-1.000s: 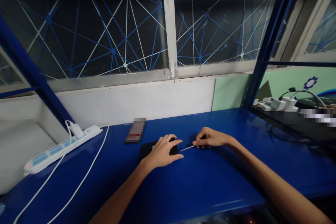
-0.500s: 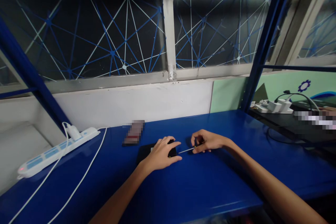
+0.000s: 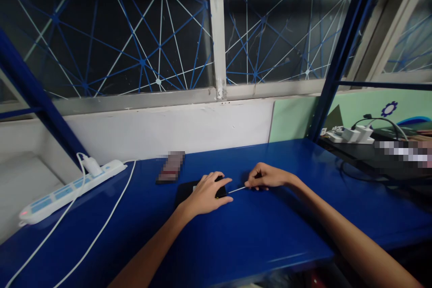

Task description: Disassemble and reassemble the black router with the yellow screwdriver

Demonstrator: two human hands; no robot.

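Two hands, head view: both work at the middle of the blue tabletop, close together, with the forearms coming in from the near edge.
Left hand: lies over the right end of a dark flat device. The fingers curve down on its top and the thumb runs along its near side, pinning it flat to the tabletop.
Right hand: fingers pinched closed on the right end of a thin pale rod. The rod's left tip points at the device's right edge, at or just beside it; contact is too small to tell.
Device position: flat, mid-tabletop, just near-right of a blurred-out item.
Doing it well (judgement): hold the device firm under the left palm, run the rod level and in line with the edge, and push gently. A slanted rod would likely skid or bend.
Edges: the wall is close on the far side. A blue post and a neighbouring desk stand on the right. The tabletop's near edge lies under the forearms.
Open room: bare tabletop near and right of the hands. On the left, a power strip and white cable lie well apart.
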